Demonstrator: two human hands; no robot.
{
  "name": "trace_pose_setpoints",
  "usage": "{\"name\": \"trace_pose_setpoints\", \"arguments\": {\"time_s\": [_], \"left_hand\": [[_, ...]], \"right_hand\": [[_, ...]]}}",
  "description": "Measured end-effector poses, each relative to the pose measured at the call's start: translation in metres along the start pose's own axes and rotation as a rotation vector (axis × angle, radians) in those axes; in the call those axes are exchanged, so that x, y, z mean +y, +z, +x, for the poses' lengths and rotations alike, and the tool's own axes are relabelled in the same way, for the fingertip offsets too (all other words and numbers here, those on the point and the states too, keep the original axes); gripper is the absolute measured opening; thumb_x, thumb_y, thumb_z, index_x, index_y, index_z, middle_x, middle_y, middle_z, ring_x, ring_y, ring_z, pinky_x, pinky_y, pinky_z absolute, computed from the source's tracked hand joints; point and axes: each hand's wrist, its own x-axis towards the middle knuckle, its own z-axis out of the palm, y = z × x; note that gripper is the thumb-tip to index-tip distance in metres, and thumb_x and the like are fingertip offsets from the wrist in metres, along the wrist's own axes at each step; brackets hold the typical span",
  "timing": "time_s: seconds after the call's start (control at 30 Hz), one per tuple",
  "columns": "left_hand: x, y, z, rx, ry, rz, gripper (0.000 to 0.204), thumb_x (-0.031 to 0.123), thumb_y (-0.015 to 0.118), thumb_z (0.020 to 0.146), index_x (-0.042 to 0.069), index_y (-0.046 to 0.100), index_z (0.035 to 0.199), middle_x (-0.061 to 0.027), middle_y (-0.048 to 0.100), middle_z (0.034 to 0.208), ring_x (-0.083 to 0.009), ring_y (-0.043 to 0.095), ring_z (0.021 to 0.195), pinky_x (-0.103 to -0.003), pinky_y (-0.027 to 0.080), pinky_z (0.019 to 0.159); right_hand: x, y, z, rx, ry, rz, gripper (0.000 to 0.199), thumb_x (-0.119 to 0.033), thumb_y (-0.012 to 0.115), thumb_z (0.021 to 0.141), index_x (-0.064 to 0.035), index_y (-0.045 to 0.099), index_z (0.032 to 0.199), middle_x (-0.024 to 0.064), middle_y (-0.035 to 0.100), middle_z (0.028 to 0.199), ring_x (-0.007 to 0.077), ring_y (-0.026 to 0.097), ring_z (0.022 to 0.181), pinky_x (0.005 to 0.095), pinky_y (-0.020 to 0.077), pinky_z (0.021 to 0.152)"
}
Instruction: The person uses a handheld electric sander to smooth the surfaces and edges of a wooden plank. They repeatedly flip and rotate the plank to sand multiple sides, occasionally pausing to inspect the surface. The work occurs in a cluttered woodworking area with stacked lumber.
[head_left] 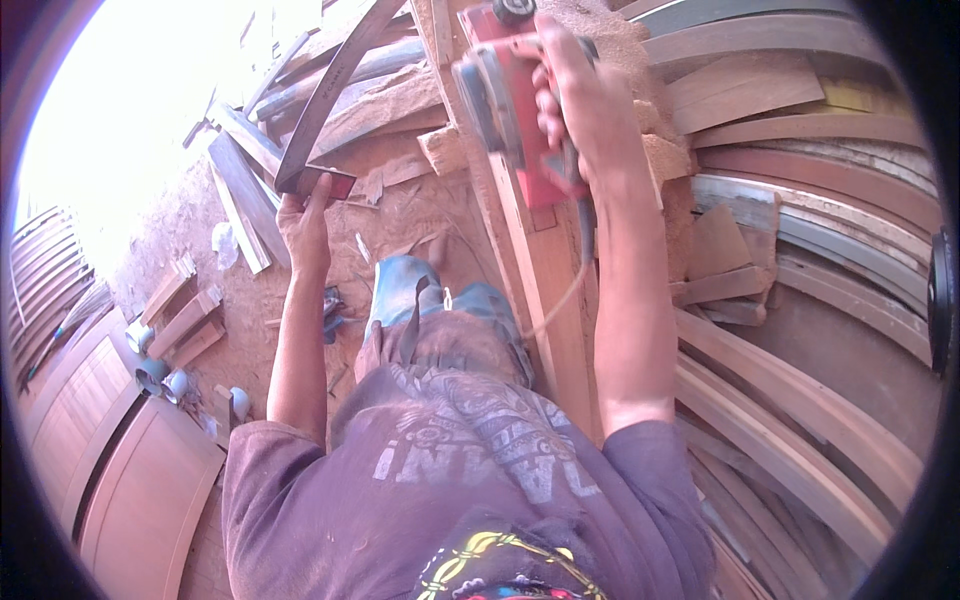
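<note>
right now the right hand (580, 110) was clamped on a red planer (505, 95) riding the plank (545, 270); left hand (305, 225) gripped a curved strip (330, 90) (stiff, probably light) at its end.

The person wears a faded purple short-sleeved T-shirt (470, 470) with a worn pale printed design across it and a bright multicoloured patch near the lower hem. Below it show blue denim trousers (400, 290), dusty and faded at the knees. Both forearms are bare.
</note>
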Motion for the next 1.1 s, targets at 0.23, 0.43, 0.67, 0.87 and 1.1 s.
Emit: {"name": "trace_pose_setpoints", "arguments": {"time_s": [0.23,0.43,0.67,0.87,1.1], "left_hand": [[0.026,0.007,-0.007,0.011,0.1,0.071,0.031,0.015,0.078,0.1,0.001,0.071,0.126,-0.0046,0.076,0.116,-0.0126,0.069,0.106,-0.032,0.055,0.093],[0.053,0.072,0.012,-0.287,0.199,0.137,0.03,0.013,0.079,0.098,-0.001,0.072,0.123,-0.0079,0.079,0.108,-0.0148,0.074,0.098,-0.031,0.058,0.087],[0.031,0.172,0.037,-0.506,0.269,0.187,0.028,0.013,0.076,0.098,0.005,0.075,0.125,-0.0096,0.08,0.104,-0.0141,0.076,0.098,-0.032,0.06,0.082],[0.028,0.179,0.051,-0.551,0.188,0.26,0.032,0.017,0.073,0.098,0.011,0.074,0.13,-0.006,0.08,0.103,-0.0147,0.075,0.092,-0.032,0.058,0.075],[0.019,0.184,0.059,-0.546,0.35,0.337,0.034,0.021,0.074,0.098,0.013,0.074,0.131,-0.0061,0.081,0.105,-0.0132,0.074,0.091,-0.036,0.057,0.082]], "right_hand": [[-0.017,0.002,0.006,0.039,-0.07,0.066,0.062,-0.059,0.06,0.104,0.0006,0.072,0.118,-0.0032,0.052,0.076,0.0057,0.046,0.056,0.0243,0.036,0.047],[0.028,-0.04,-0.116,0.134,-0.094,0.052,0.074,-0.067,0.044,0.109,0.0026,0.068,0.111,0.0002,0.051,0.073,0.0069,0.042,0.053,0.0243,0.0329,0.049],[0.082,-0.082,-0.241,0.167,0.068,0.072,0.067,-0.061,0.057,0.107,0.004,0.068,0.113,-0.0021,0.056,0.075,0.004,0.046,0.057,0.0222,0.0338,0.05],[0.102,-0.085,-0.288,0.173,0.121,0.119,0.067,-0.06,0.063,0.104,0.0054,0.068,0.113,-0.0038,0.053,0.068,0.005,0.049,0.058,0.0233,0.0353,0.052],[0.118,-0.092,-0.303,0.093,0.196,0.012,0.049,-0.047,0.064,0.107,0.0021,0.07,0.103,-0.0021,0.056,0.067,0.0058,0.052,0.06,0.0244,0.0389,0.054]]}}
